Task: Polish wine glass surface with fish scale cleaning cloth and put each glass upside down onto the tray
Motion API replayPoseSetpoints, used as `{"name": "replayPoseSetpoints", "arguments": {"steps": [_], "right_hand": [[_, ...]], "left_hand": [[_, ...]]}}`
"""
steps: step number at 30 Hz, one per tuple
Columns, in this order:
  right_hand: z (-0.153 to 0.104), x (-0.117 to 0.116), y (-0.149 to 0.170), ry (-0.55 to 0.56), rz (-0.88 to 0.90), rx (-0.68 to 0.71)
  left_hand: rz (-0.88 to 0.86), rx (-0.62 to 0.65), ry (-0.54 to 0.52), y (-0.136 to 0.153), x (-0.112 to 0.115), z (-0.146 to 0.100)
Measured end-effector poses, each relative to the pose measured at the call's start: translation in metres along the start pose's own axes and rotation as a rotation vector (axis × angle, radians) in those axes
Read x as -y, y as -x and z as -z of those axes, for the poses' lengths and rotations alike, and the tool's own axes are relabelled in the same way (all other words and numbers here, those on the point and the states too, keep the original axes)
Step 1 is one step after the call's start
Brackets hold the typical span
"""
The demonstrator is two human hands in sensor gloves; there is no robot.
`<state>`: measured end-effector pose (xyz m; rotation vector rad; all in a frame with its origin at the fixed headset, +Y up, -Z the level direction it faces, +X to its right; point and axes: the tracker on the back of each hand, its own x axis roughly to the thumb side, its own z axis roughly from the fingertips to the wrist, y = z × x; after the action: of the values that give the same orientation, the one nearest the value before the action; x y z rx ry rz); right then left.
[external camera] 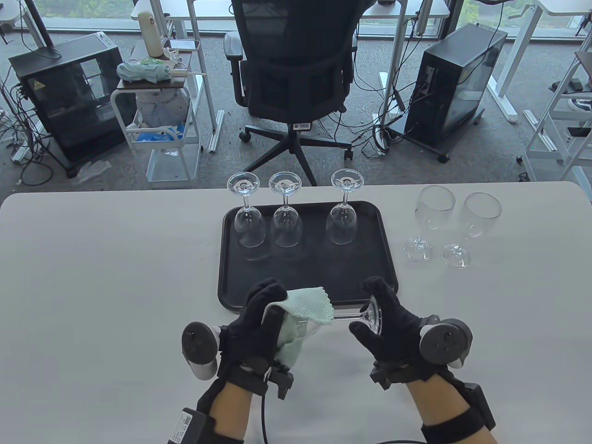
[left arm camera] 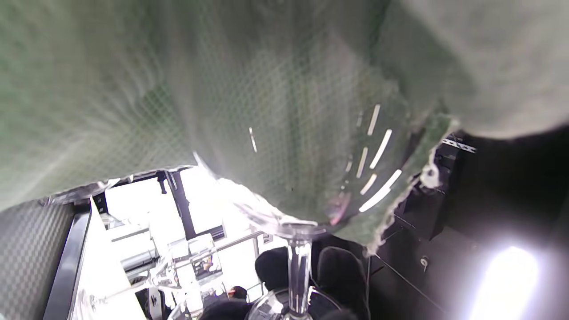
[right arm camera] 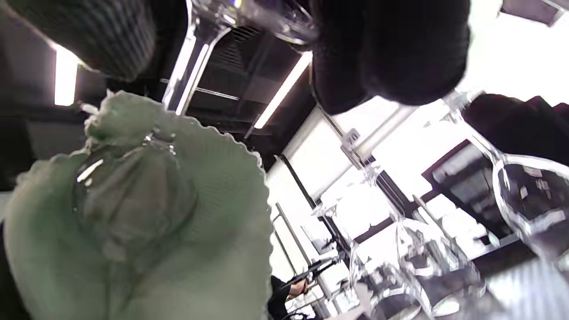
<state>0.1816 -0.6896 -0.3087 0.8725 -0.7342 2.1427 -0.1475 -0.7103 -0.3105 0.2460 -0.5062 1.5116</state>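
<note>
Lower centre of table view: left hand (external camera: 259, 319) wraps green cloth (external camera: 309, 306) round wine glass (external camera: 342, 317) bowl; right hand (external camera: 388, 323) pinches foot. Thin, slippery, fragile; best held at bowl and foot.

A clear wine glass (external camera: 323, 319) lies sideways at lower centre, its bowl wrapped in green cloth (external camera: 307, 307); three glasses (external camera: 286, 217) stand inverted on the black tray (external camera: 370, 277), two upright glasses (external camera: 458, 222) at right.
</note>
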Motion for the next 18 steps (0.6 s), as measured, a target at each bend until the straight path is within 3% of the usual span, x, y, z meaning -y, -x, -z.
{"name": "replayPoseSetpoints", "arguments": {"steps": [3,6,8,9,12,15,16,18], "right_hand": [[0.0,0.0,0.0,0.037,0.078,-0.047],[0.0,-0.005,0.009,0.001,0.276,-0.263],[-0.001,-0.009,0.013,-0.085,0.407,-0.434],[-0.001,-0.009,0.014,-0.109,0.44,-0.415],[0.0,-0.006,0.011,-0.089,0.274,-0.282],[0.0,0.0,0.002,-0.012,-0.021,0.001],[0.0,0.002,-0.001,0.009,-0.068,0.04],[-0.001,0.0,0.001,0.041,0.027,-0.015]], "left_hand": [[-0.012,0.002,0.01,0.001,0.002,0.0],[0.048,0.068,0.006,-0.003,0.004,-0.001],[0.122,0.096,-0.019,-0.006,0.005,-0.001],[0.138,0.097,-0.025,-0.005,0.003,-0.001],[0.098,0.05,-0.021,-0.001,0.003,-0.001],[-0.007,-0.037,0.003,0.005,0.003,0.0],[-0.028,-0.05,0.024,0.005,0.002,-0.001],[-0.018,-0.025,0.016,0.003,0.004,0.0]]}}
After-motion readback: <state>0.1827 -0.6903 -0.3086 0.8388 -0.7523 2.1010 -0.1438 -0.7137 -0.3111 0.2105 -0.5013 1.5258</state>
